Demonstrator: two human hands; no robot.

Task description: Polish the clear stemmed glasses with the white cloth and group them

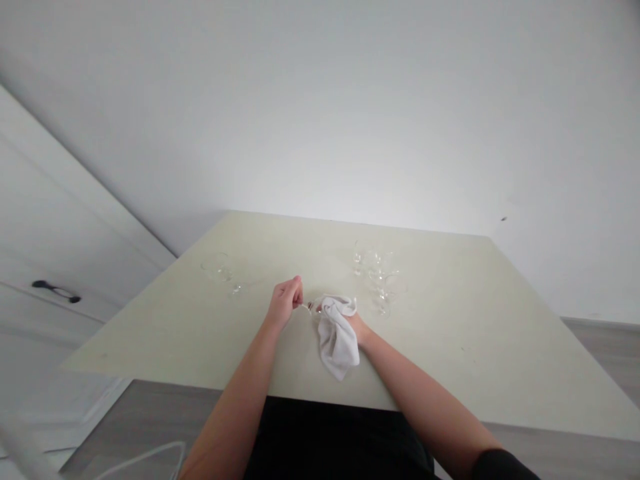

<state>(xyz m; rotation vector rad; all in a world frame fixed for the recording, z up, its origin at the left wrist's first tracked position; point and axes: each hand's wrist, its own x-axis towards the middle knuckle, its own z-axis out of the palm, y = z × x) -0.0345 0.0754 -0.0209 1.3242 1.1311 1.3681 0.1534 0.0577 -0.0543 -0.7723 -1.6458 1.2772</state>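
My left hand (287,299) is closed around the stem end of a clear stemmed glass (315,309), which lies sideways between my two hands. Its bowl points right, toward a white cloth (339,340). The cloth is draped over my right hand (356,325), with its loose end hanging down near the table's front. Fingertips of the right hand show faintly through the bowl; the rest of those fingers are hidden by the cloth, which they grip against the glass.
Several clear stemmed glasses (379,275) stand grouped beyond my right hand. More clear glassware (220,270) sits on the left. The pale table (460,300) reaches a white wall (350,133). A white cabinet with a dark handle (56,291) is at left.
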